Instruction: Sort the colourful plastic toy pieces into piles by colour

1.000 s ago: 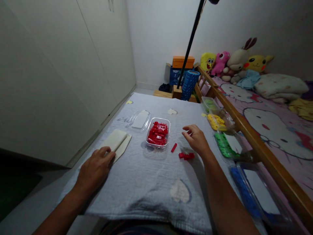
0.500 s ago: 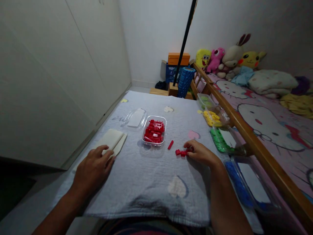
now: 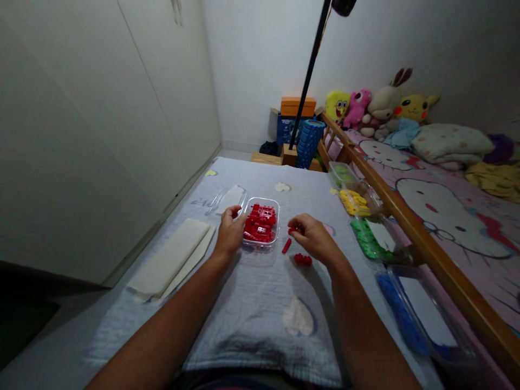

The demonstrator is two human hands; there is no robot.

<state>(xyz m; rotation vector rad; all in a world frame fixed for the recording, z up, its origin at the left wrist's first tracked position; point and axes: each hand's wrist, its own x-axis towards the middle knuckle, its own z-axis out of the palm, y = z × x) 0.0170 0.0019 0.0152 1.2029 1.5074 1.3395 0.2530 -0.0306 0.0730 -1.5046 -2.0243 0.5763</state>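
A clear plastic container [image 3: 278, 216] filled with red building bricks [image 3: 262, 216] sits in the middle of the cloth-covered table. My left hand [image 3: 231, 230] is at its left wall, fingers curled against the side; part of the rim is hidden behind them. To the right of the container, my right hand [image 3: 312, 235] pinches a small red brick [image 3: 291, 231] between thumb and fingers, a little above the cloth. Below that hand lie a thin red brick [image 3: 286, 246] and a short joined row of red bricks [image 3: 303, 259].
A clear lid [image 3: 229, 199] lies behind my left hand, and a folded cream cloth [image 3: 174, 260] is at the left. Along the wooden bed rail [image 3: 390, 203] stand boxes of yellow [image 3: 354, 202], green [image 3: 368, 238] and blue bricks [image 3: 402, 311]. A black pole [image 3: 305, 81] rises beyond the table.
My left hand has moved from the cream cloth right to the container. My right hand has lifted a red brick from beside the joined row and moved towards the container. The view has shifted slightly.
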